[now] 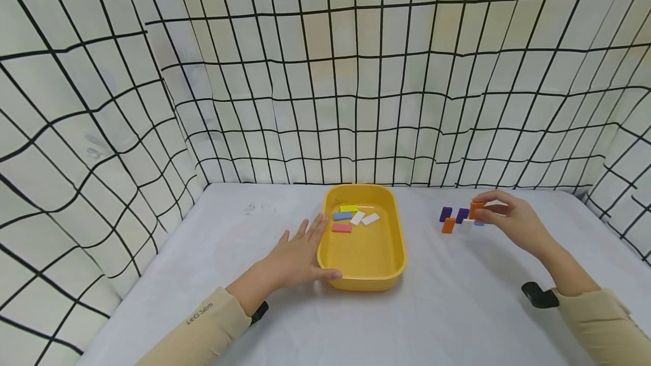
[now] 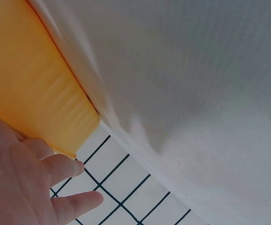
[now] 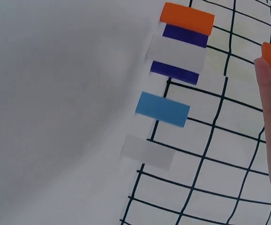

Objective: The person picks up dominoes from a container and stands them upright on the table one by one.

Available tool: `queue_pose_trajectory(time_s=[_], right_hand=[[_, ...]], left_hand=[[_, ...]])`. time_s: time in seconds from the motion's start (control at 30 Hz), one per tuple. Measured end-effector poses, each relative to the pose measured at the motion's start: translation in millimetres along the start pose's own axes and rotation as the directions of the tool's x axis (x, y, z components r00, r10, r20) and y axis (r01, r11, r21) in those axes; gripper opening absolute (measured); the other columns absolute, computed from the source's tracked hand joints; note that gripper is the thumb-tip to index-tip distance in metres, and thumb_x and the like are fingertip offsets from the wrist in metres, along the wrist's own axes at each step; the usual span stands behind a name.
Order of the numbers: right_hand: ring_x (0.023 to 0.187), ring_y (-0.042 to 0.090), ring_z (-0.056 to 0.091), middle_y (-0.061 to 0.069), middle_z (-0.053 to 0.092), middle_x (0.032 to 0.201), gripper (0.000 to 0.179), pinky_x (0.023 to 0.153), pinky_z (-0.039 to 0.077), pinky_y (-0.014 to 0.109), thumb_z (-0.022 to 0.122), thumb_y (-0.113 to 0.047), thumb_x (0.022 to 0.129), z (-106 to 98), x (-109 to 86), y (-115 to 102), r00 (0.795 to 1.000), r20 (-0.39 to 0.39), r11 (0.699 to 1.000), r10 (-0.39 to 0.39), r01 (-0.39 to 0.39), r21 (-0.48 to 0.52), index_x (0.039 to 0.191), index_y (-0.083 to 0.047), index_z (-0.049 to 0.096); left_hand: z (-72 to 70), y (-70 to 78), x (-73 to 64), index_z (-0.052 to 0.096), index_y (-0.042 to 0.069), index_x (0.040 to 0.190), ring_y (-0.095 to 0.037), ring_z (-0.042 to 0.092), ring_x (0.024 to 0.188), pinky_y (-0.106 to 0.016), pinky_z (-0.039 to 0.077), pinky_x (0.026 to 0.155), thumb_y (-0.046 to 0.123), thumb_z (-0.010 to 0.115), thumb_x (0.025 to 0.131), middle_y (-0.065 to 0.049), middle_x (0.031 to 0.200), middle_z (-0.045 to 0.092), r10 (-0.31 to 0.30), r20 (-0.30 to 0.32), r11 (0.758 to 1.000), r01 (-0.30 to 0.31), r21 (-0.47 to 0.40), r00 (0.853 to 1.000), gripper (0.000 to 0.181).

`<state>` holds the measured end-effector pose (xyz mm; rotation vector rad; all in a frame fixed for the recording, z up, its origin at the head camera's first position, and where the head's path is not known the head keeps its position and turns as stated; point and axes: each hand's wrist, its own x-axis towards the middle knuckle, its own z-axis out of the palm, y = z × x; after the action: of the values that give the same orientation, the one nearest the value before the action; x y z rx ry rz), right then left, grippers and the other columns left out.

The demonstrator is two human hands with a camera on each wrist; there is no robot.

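Note:
My right hand (image 1: 513,222) pinches an orange domino (image 1: 475,210) between thumb and fingers, raised above the table at the right. Below and beside it, several dominoes stand on end: an orange one (image 1: 448,225), purple ones (image 1: 445,214), a blue one (image 3: 163,109) and white ones (image 3: 148,152). In the right wrist view they form a spaced line, and the held domino is at the right edge. My left hand (image 1: 297,256), fingers spread and straight, rests against the left side of a yellow plastic tub (image 1: 399,242). The left wrist view shows the tub's outer wall beside the fingers.
Inside the tub lie a yellow domino (image 1: 348,208), a blue domino (image 1: 342,216), a pink domino (image 1: 342,228) and two white dominoes (image 1: 370,219). A white cloth covers the table (image 1: 244,213). Black netting (image 1: 356,95) over pale sheeting encloses the back and sides.

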<state>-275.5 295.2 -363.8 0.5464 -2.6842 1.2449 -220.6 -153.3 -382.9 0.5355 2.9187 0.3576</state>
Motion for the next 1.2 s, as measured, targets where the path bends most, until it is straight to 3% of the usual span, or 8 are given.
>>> queue_pose_trajectory(time_s=[0.4, 0.47, 0.53, 0.7, 0.9, 1.07, 1.2], right_hand=[[0.088, -0.01, 0.062, 0.03, 0.063, 0.12, 0.029, 0.076, 0.052, 0.012, 0.062, -0.013, 0.104, -8, -3.0, 15, 0.999, -0.047, 0.999, 0.025, -0.027, -0.029, 0.125, 0.007, 0.06], [0.089, -0.005, 0.065, 0.029, 0.065, 0.12, 0.029, 0.076, 0.051, 0.011, 0.062, -0.013, 0.104, -9, -3.2, 17, 0.998, -0.054, 0.998, 0.038, -0.041, -0.054, 0.124, 0.007, 0.061], [0.094, 0.008, 0.07, 0.028, 0.066, 0.12, 0.028, 0.075, 0.049, 0.012, 0.062, -0.014, 0.104, -10, -3.2, 19, 0.997, -0.057, 0.994, 0.057, -0.062, -0.089, 0.124, 0.006, 0.062], [0.109, 0.043, 0.064, 0.024, 0.068, 0.116, 0.026, 0.075, 0.049, 0.023, 0.063, -0.013, 0.103, -13, -2.0, 25, 0.995, -0.056, 0.981, 0.087, -0.095, -0.17, 0.121, 0.005, 0.064], [0.106, 0.045, 0.063, 0.025, 0.069, 0.113, 0.022, 0.075, 0.054, 0.035, 0.066, -0.007, 0.1, -16, -1.2, 33, 0.993, -0.021, 0.967, 0.119, -0.121, -0.222, 0.117, 0.006, 0.066], [0.108, 0.049, 0.063, 0.029, 0.065, 0.118, 0.022, 0.084, 0.056, 0.055, 0.065, -0.004, 0.099, -16, -0.4, 39, 0.986, 0.036, 0.966, 0.163, -0.152, -0.209, 0.118, 0.006, 0.065], [0.108, 0.049, 0.063, 0.028, 0.065, 0.118, 0.022, 0.087, 0.055, 0.058, 0.067, -0.006, 0.099, -15, 1.1, 42, 0.981, 0.066, 0.965, 0.181, -0.165, -0.204, 0.118, 0.005, 0.065]], left_hand=[[1.3, -1.2, 1.1, 0.006, 0.01, 0.166, -0.039, 0.011, 0.155, -0.069, 0.012, 0.117, 0.076, 0.065, 0.083, -0.005, 0.172, 0.005, 0.002, 0.002, 1.0, -0.002, 0.002, 1.0, 0.122], [1.6, -1.2, 1.3, 0.006, 0.01, 0.166, -0.039, 0.011, 0.155, -0.069, 0.013, 0.117, 0.077, 0.065, 0.083, -0.005, 0.172, 0.005, 0.003, 0.001, 1.0, -0.003, 0.005, 1.0, 0.122], [1.5, -1.2, 1.3, 0.006, 0.01, 0.166, -0.039, 0.012, 0.155, -0.069, 0.013, 0.117, 0.077, 0.065, 0.083, -0.005, 0.172, 0.005, 0.004, 0.001, 1.0, -0.004, 0.008, 1.0, 0.122], [0.4, -0.7, 0.6, 0.005, 0.01, 0.166, -0.038, 0.01, 0.155, -0.069, 0.012, 0.118, 0.076, 0.064, 0.084, -0.005, 0.172, 0.004, 0.0, 0.008, 1.0, 0.0, 0.015, 1.0, 0.121], [0.1, 1.0, -0.4, 0.005, 0.01, 0.166, -0.039, 0.012, 0.155, -0.069, 0.012, 0.117, 0.075, 0.065, 0.085, -0.006, 0.172, 0.004, 0.001, 0.007, 1.0, -0.001, 0.009, 1.0, 0.121], [-0.9, 1.3, -0.4, 0.004, 0.011, 0.166, -0.038, 0.011, 0.155, -0.068, 0.012, 0.118, 0.075, 0.065, 0.085, -0.005, 0.172, 0.003, -0.004, 0.008, 1.0, 0.003, 0.019, 1.0, 0.12], [-1.4, 1.2, -0.5, 0.005, 0.011, 0.166, -0.039, 0.012, 0.155, -0.069, 0.013, 0.117, 0.075, 0.065, 0.085, -0.005, 0.172, 0.004, -0.001, 0.003, 1.0, 0.001, 0.02, 1.0, 0.12]])
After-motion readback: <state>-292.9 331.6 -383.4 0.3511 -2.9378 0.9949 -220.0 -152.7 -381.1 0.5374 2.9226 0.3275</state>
